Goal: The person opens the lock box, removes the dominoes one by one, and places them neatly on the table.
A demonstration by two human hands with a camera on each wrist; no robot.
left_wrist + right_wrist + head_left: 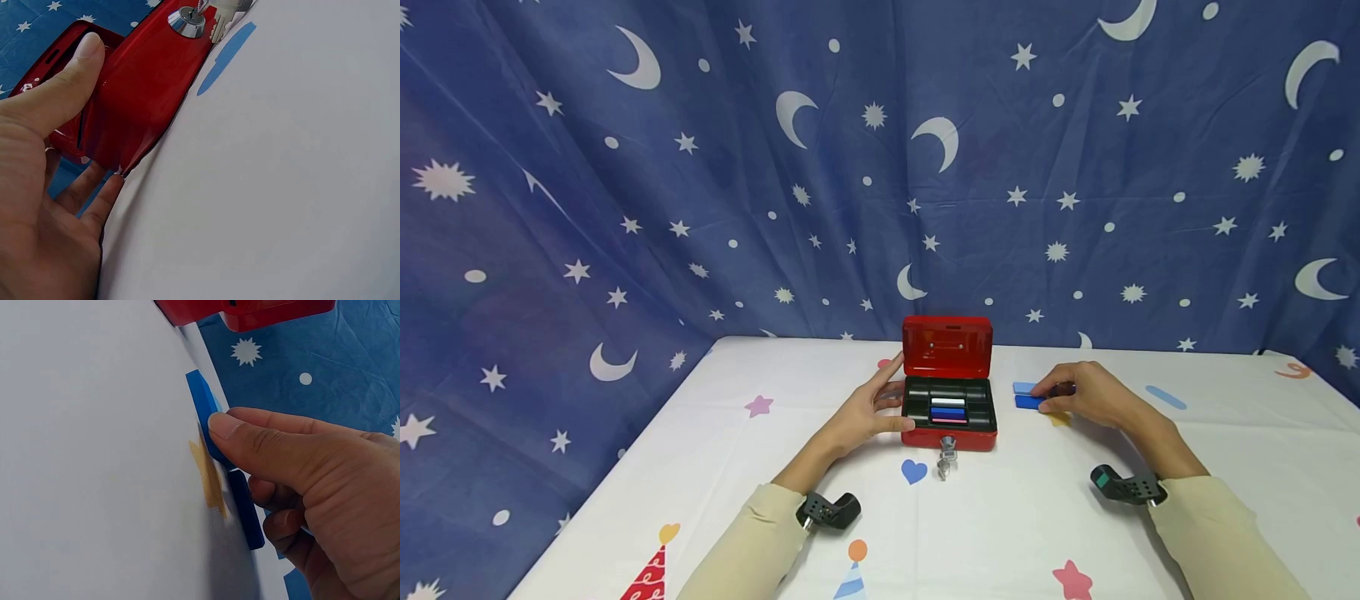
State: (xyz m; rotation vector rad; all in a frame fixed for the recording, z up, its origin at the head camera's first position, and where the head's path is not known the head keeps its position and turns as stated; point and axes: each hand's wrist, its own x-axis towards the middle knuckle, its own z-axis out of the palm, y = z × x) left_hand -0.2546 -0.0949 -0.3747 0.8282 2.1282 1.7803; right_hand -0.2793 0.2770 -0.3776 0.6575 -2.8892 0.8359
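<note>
A red cash box (951, 439) sits with its lid raised and a black compartment tray (977, 390) inside. Several thin bars (948, 412), white, blue and pink, lie in the tray's middle. My left hand (868, 412) is spread along the box's left side, thumb at the front corner, other fingers against the side wall. To the right of the box, my right hand (1086, 394) pinches a blue bar (203, 403) between thumb and index finger. A light blue bar (1023, 387) lies just behind it. Another dark blue piece (245, 509) extends below the thumb in the right wrist view.
Keys (945, 463) hang from the lock (187, 22) on the box's front. The white tablecloth (1000, 517) carries printed hearts, stars and party hats. A blue curtain (850, 208) with moons and stars stands behind and along the left of the table.
</note>
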